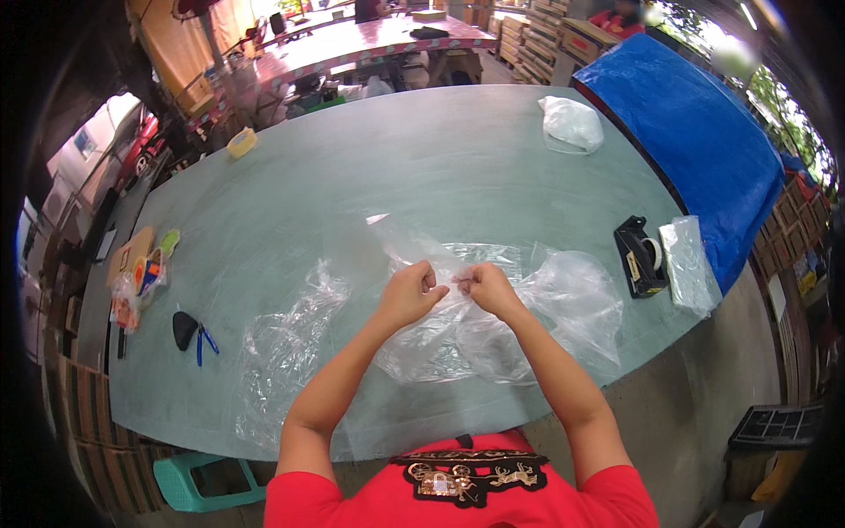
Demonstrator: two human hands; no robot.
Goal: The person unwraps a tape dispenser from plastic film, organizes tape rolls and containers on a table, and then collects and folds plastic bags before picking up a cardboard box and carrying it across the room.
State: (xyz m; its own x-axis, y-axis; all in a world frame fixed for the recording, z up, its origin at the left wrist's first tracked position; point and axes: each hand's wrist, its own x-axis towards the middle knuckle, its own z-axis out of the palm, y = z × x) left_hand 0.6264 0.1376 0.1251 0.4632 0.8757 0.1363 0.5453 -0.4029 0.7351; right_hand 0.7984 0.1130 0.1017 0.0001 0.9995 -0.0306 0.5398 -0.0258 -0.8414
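Crumpled clear plastic bags [572, 304] lie spread on the grey-green table in front of me. My left hand [410, 296] is closed in a pinch at their upper part, with thin film at its fingertips. Close beside it, my right hand [490, 290] also pinches the clear plastic, its fingers curled. A small gap separates the two hands. To the left, a crinkled length of clear film [290, 339] trails toward the near edge of the table. The film is so transparent that I cannot tell where one piece ends and another begins.
A black tape dispenser [641, 257] and a stack of clear bags [688, 264] sit at the right. Farther back are a white bundle [570, 125] and a yellow tape roll [241, 143]. Blue-handled cutters [206, 341] lie left. A blue tarp [678, 132] borders the table.
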